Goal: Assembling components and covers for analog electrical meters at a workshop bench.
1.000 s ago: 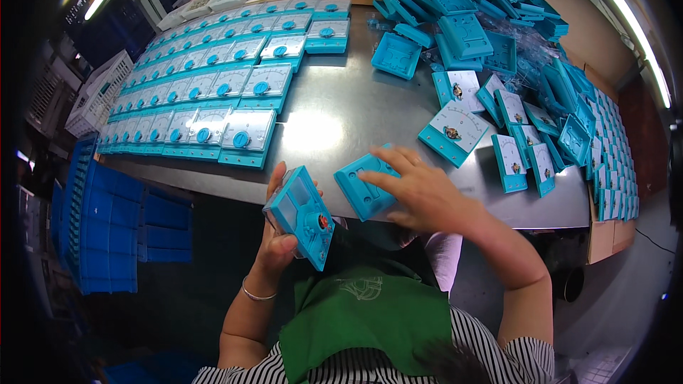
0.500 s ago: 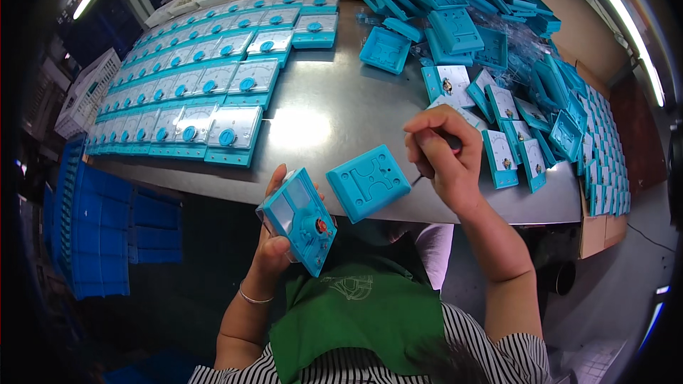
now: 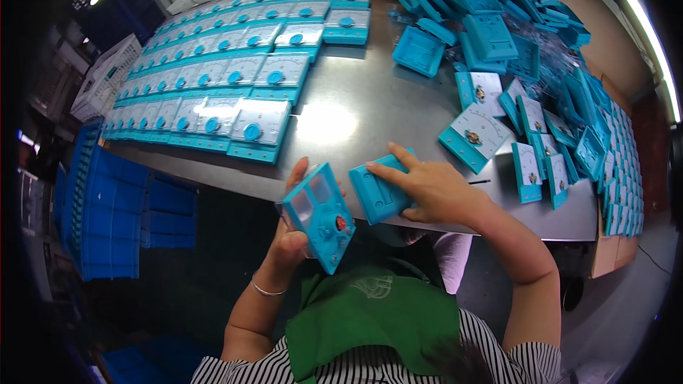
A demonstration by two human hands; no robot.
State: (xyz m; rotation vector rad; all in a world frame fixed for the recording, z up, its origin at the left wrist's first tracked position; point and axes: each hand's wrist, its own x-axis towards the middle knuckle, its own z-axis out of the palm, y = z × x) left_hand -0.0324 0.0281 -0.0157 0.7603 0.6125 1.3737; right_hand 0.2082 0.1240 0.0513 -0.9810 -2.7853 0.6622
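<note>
My left hand (image 3: 292, 231) holds a teal panel meter (image 3: 320, 217), tilted so that its back faces up. A red and metal part (image 3: 341, 223) shows in that back. Just to the right, my right hand (image 3: 427, 188) grips a teal back cover (image 3: 373, 195) by its right side, thumb at the near edge and fingers over the top. The cover is at the table's front edge, close beside the meter but apart from it. A thin dark tool (image 3: 479, 182) lies on the table beyond my right wrist; its kind is hard to make out.
Rows of finished-looking meters (image 3: 252, 130) with clear fronts and teal knobs fill the table's left. Loose teal covers (image 3: 491, 37) pile up at the back right, above several open meters (image 3: 475, 135) with white dials. Blue crates (image 3: 107, 206) stand left of the metal table (image 3: 341, 92).
My right hand has put down the thin dark tool, come leftward and taken hold of the teal back cover. The meter stays in my left hand. The whole view has shifted slightly.
</note>
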